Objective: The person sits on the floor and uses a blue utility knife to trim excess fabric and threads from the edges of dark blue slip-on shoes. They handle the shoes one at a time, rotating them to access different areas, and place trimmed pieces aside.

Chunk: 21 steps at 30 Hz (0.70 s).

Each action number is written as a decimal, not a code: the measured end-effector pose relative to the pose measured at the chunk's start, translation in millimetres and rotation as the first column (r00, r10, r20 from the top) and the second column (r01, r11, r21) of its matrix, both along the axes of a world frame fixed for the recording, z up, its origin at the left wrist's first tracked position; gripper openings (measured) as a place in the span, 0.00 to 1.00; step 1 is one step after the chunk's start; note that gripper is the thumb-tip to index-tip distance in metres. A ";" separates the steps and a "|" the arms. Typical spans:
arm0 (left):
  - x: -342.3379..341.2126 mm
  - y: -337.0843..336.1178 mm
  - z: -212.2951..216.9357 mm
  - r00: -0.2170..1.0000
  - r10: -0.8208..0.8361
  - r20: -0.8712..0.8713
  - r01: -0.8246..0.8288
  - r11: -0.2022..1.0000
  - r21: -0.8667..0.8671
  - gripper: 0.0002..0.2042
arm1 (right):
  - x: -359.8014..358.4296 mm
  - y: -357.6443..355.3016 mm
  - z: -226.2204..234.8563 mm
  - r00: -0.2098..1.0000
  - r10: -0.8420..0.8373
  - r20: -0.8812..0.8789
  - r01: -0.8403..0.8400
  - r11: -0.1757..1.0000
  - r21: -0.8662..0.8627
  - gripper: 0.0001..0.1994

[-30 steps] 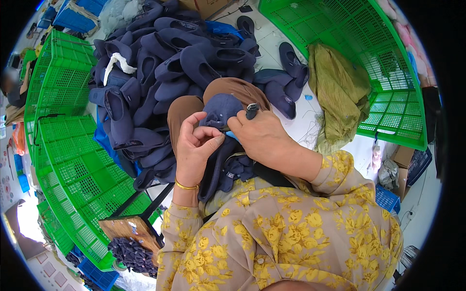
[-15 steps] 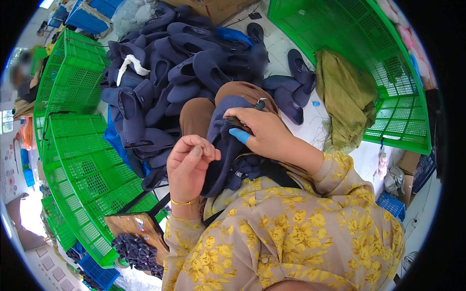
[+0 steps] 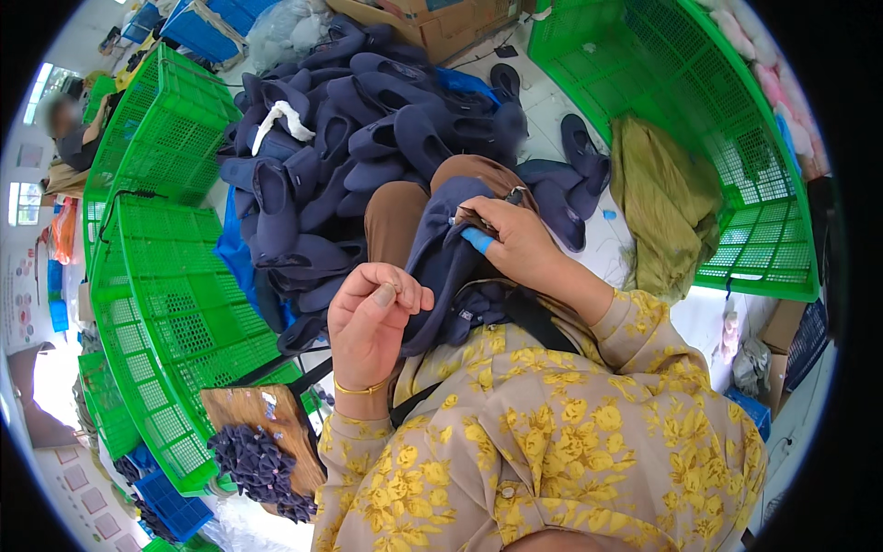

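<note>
On my lap lies a dark navy cloth shoe (image 3: 439, 235). My right hand (image 3: 524, 248) is closed on its edge, with blue tape around the thumb. A small dark object with a metallic part (image 3: 515, 196) sticks out by the fingers of that hand; its kind is unclear. To the left of the shoe, my left hand (image 3: 368, 322) is raised, thumb and fingertips pinched together. Whatever the pinch holds is too small to make out. Small dark blue fabric pieces (image 3: 478, 305) rest on my lap below the right hand.
A large heap of navy shoes (image 3: 322, 138) lies ahead. Green plastic crates (image 3: 166, 304) stand at left, another green crate (image 3: 763, 184) at right beside an olive sack (image 3: 662, 207). Dark fabric bows (image 3: 258, 465) lie on a wooden board (image 3: 244, 405). A person (image 3: 78, 138) sits far left.
The whole view has shifted slightly, so the surroundings sit farther right and lower. My right hand keeps its grip on the shoe, and my left hand stays pinched beside it.
</note>
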<state>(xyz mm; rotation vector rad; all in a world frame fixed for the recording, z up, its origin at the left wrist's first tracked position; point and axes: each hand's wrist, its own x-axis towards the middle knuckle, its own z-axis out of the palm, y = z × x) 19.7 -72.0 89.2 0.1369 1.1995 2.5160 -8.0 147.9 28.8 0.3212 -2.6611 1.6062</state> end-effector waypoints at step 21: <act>14.2 -89.0 7.4 0.673 0.550 -0.494 -0.724 0.357 -0.590 0.14 | 12.6 48.8 -11.4 0.949 -0.253 0.187 0.296 0.918 -0.265 0.07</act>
